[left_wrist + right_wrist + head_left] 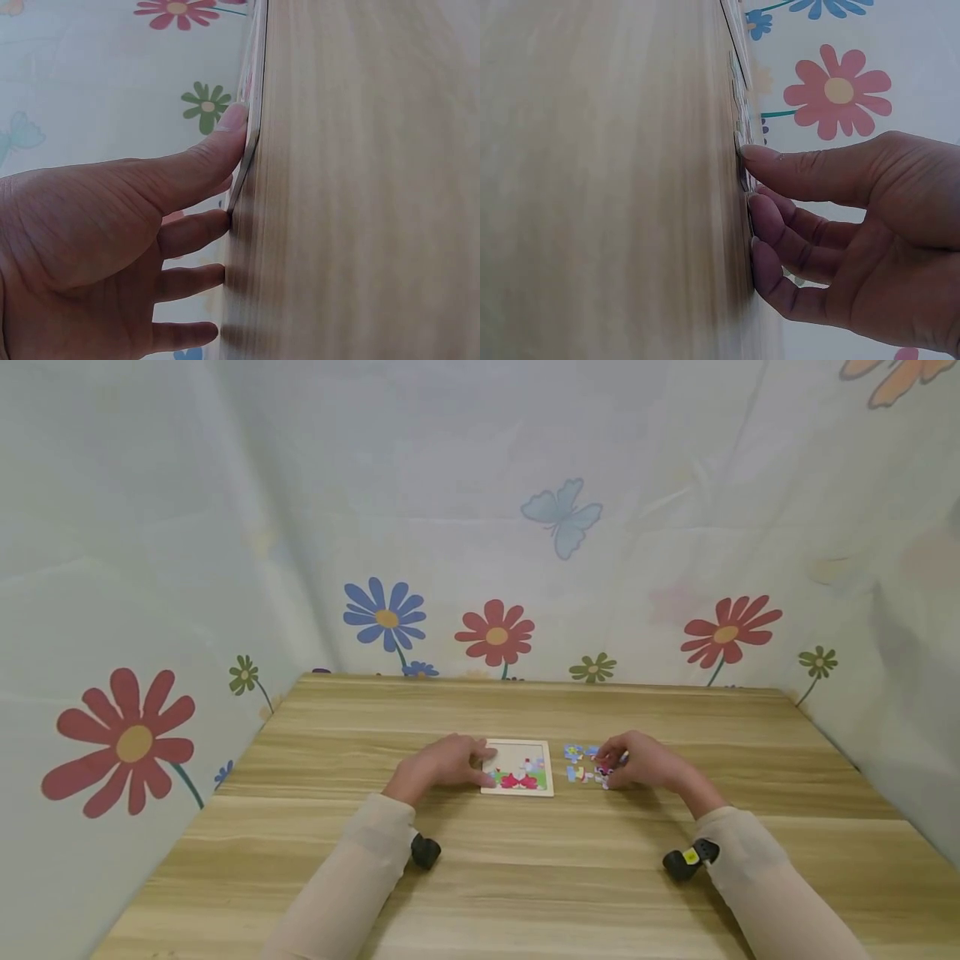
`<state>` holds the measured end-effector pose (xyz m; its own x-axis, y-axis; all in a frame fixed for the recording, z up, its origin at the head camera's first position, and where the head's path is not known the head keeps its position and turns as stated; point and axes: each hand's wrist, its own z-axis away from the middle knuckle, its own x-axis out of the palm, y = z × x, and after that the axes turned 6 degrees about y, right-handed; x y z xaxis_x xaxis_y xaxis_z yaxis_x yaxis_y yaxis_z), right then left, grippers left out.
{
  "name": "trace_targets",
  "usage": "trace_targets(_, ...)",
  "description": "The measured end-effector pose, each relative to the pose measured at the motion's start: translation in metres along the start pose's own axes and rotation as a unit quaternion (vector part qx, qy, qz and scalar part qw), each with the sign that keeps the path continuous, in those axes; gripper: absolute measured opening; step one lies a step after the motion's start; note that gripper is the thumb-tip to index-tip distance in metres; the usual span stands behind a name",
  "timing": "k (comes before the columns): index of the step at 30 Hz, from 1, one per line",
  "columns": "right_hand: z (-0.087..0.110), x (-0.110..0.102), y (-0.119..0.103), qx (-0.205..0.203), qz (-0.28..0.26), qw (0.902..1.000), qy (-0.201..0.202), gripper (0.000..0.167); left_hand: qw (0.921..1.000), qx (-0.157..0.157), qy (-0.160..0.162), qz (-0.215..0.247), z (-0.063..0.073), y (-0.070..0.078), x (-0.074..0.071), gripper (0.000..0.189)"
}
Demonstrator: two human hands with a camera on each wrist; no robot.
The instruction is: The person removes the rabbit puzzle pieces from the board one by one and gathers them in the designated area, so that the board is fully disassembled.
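Note:
A square puzzle tray lies on the table with a light wooden rim. Its lower part is filled with a red, green and white picture, while the upper part shows bare board. My left hand rests at the tray's left side, thumb on the rim and other fingers nearly straight, as the left wrist view shows. To the right of the tray lie several loose jigsaw pieces, mostly blue and white. Over them, my right hand has curled fingers and pinches a puzzle piece low at the tabletop, partly hidden by the fingers.
The wooden table stretches out on all sides of the tray. Behind it hangs a pale cloth backdrop printed with flowers and butterflies. A small black camera is worn on each wrist over the light sleeves.

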<state>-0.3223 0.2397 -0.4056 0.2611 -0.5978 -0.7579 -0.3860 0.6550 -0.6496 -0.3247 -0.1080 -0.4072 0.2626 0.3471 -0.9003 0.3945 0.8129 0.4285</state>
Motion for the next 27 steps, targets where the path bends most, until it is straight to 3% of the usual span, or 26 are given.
trace_targets(12,0.000,-0.001,0.002,-0.013,-0.006,0.9999,-0.004,0.032,1.0000,-0.003,0.000,-0.008,0.000,0.000,0.000,0.066)
trace_targets(18,0.002,-0.004,0.003,-0.006,0.003,0.9996,0.027,0.033,1.0000,-0.004,-0.001,-0.005,-0.001,0.000,0.002,0.067)
trace_targets(22,-0.002,-0.003,-0.007,-0.014,0.004,0.9992,0.037,0.030,1.0000,-0.002,0.001,-0.005,-0.002,0.000,0.001,0.066)
trace_targets(27,-0.016,0.007,-0.027,-0.017,-0.009,0.9996,0.020,0.033,1.0000,-0.003,0.001,-0.004,-0.001,-0.001,0.000,0.066)
